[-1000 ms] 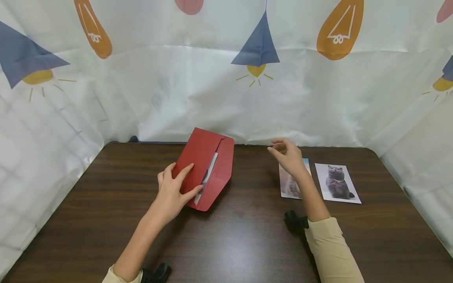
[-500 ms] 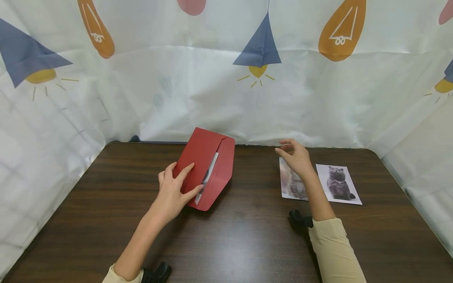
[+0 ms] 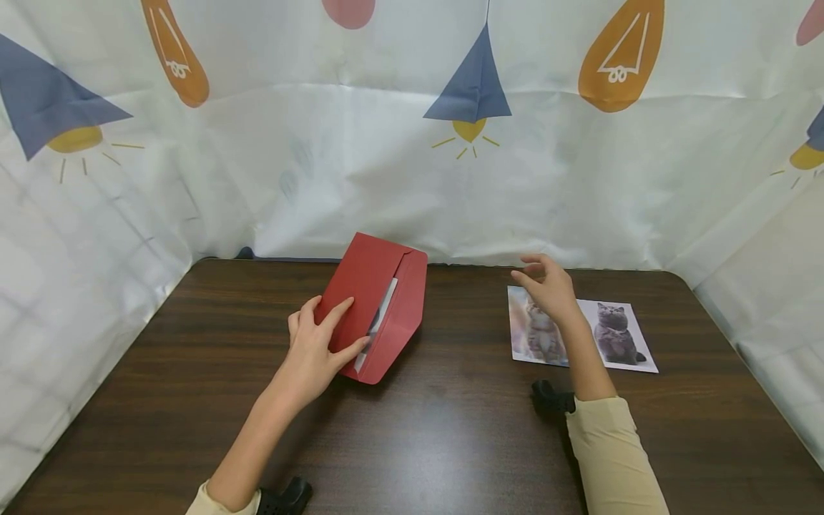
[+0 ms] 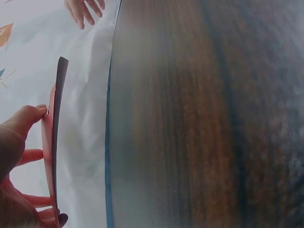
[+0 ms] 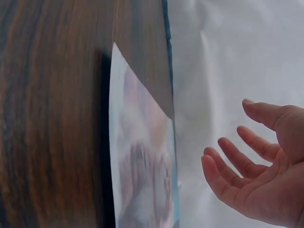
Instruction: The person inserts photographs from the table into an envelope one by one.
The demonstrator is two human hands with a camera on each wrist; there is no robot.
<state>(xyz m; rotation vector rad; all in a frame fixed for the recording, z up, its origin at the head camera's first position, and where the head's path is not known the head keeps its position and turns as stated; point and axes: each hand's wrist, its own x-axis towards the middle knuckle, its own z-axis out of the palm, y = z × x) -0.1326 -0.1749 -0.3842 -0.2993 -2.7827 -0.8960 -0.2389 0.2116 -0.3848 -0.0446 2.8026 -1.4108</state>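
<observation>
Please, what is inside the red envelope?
Inside the red envelope, a pale sheet with darker patches shows at the opening, partly covered by the left hand. The rest is hidden.

A kitten photo and a grey-cat photo lie on the brown table.

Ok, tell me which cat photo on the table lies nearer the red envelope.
The tabby cat photo with the pastel background, left in the head view. The grey cat photo, on plain white, lies farther from the red envelope.
</observation>
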